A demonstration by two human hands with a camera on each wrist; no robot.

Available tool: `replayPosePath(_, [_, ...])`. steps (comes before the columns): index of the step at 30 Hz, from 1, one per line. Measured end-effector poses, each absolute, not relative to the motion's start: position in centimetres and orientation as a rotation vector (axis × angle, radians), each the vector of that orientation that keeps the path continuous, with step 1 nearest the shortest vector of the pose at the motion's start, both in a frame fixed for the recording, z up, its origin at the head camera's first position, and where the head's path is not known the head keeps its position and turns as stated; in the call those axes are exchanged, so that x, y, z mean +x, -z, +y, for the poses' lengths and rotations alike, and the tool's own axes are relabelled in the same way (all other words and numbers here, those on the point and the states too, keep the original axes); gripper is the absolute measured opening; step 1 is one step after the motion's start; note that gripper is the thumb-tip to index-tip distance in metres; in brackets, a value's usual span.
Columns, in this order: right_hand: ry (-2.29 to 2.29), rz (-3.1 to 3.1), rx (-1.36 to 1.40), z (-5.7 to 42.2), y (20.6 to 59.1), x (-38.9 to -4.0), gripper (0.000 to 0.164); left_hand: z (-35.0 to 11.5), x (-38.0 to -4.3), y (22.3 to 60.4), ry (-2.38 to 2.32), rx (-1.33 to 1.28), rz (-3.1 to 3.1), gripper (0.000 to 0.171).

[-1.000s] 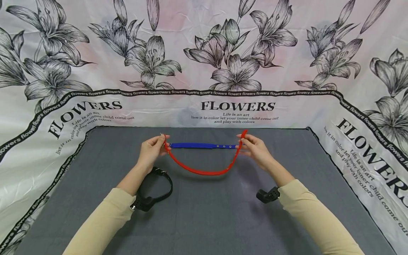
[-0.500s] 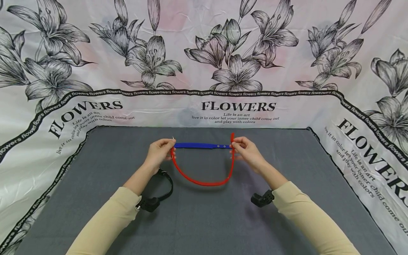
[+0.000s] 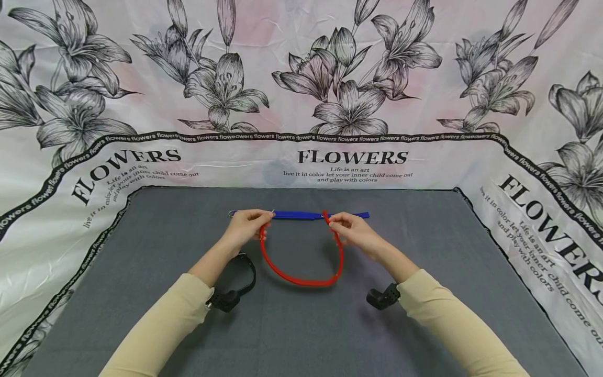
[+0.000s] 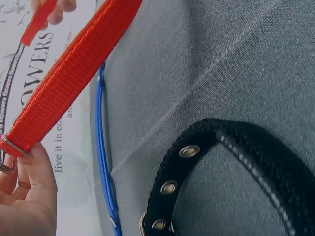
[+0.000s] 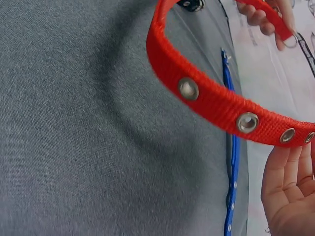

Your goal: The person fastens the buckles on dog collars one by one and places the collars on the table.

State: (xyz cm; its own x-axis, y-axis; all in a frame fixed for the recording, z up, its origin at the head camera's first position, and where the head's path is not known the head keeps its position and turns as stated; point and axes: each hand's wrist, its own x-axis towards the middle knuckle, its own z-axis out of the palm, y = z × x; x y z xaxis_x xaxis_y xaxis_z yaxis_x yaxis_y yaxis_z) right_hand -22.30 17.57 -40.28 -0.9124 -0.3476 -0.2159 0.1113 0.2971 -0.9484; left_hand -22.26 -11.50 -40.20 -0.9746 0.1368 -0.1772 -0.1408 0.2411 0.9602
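A red collar (image 3: 306, 283) hangs in a U-shaped loop between both hands, above the table. My left hand (image 3: 247, 229) pinches its end by the metal buckle (image 4: 13, 147). At the other end, the strap with several metal eyelets (image 5: 247, 122), my right hand (image 3: 357, 234) pinches it between thumb and fingers, the tip sticking up past them. Behind the hands a blue collar (image 3: 297, 215) lies stretched out flat, partly covered in the head view. A black collar (image 4: 170, 187) with eyelets and a buckle lies curved on the table below my left hand.
The table has a dark grey cloth (image 3: 301, 335). White fabric with printed flowers (image 3: 348, 110) rises behind it and along both sides. A black wrist camera (image 3: 383, 297) sits below the right sleeve, another (image 3: 225, 300) by the left, close to the black collar.
Both hands have moved toward each other and slightly nearer the person. The red collar's loop has become narrower and hangs lower in view. Both ends of the blue collar have come into sight.
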Motion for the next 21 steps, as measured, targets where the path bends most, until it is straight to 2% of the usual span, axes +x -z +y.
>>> replayPosePath(6, [1.578, 2.204, -0.212, 16.6, 40.5, -22.2, 0.034, -10.4, -22.4, 40.3, -1.781, 0.01, 2.272, 0.033])
replayPosePath(13, [1.503, 2.221, -0.248, 15.6, 40.5, -22.1, 0.04, -9.0, -22.4, 40.2, -1.703, 0.059, 2.327, 0.029])
replayPosePath(21, [1.44, 2.231, -0.338, 14.7, 40.4, -21.9, 0.038, -7.9, -22.4, 40.3, -1.592, 0.106, 2.377, 0.028])
